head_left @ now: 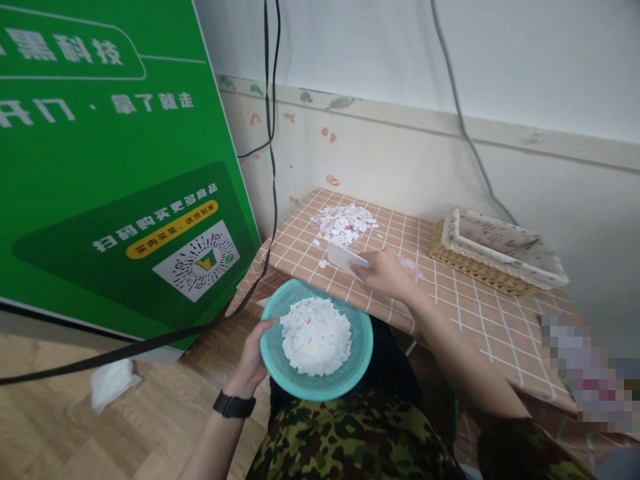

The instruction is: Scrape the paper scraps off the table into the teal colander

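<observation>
Camo shirt (345, 437) nearest, cut off at the bottom. Teal colander (367, 343) just beyond, by table's near edge; can't tell if touching. Left hand (253, 360) gripping colander's left rim, thumb over the edge, other fingers hidden underneath. Black wristband (234, 405) on left wrist. Right hand (387, 272) closed narrow on white card (347, 259), held tilted at table (483, 323), just near of the pile; some fingers hidden, card-to-cloth contact hard to make out.

Writing, all on green panel (115, 153) at left: "黑科技" up top, preceding character cut off by frame; "开门 · 拿了就走" below, line also running to frame edge; lower down "扫码购买更多商品", then "买肉买菜, 送货到家" on yellow strip (173, 230). QR code (197, 261) under that, yellow and green logo in the middle; small round green mark too tiny to read.

Colander contents: white scraps (316, 337), heaped mid-bowl, a fleck or two of pink. Pile (345, 223) of similar white and pink bits at table's far left. More pink bits (411, 265), partly behind right hand. Wicker basket (480, 275) far right on table, patterned cloth liner, floor partly hidden by near wall. Pixelated patch (585, 373) at right edge, unreadable. White bundle (114, 385) on floor at left, can't tell what.
</observation>
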### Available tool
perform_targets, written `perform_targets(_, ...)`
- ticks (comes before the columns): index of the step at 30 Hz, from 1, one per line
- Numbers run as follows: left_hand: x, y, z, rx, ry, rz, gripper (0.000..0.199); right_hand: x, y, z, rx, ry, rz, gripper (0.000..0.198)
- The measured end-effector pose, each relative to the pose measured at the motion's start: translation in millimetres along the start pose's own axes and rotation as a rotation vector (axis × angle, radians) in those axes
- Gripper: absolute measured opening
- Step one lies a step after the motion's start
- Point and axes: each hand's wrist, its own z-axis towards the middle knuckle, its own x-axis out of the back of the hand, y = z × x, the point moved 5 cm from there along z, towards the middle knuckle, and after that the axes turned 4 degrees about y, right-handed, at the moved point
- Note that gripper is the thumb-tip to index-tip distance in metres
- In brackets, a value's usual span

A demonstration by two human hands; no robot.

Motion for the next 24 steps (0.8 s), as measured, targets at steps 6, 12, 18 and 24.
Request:
perform_targets(6, 11.8, 10.8, 7.5, -0.042, 0.040, 0.001, 0.015, -11.5, -2.0, -6.9, -0.117, 0.011, 0.133, 0.028)
perform_targets(12, 19.5, 15.5, 15.8, -0.048, 0.044, 0.013, 0.015, -18.4, -5.2, -2.8, -0.145, 0.042, 0.192, 0.023)
perform_targets(18, 20.4, 25.0, 21.8, -0.057, 0.036, 0.012, 0.014, -21.5, -11.9, -0.8, -0.131, -0.018, 0.207, 0.024)
perform_targets(24, 16.0, 30.5, 21.9, -0.035, -0.006, 0.016, 0.013, -19.7, -28.0, -1.6, 0.015, -0.024, 0.173, 0.026)
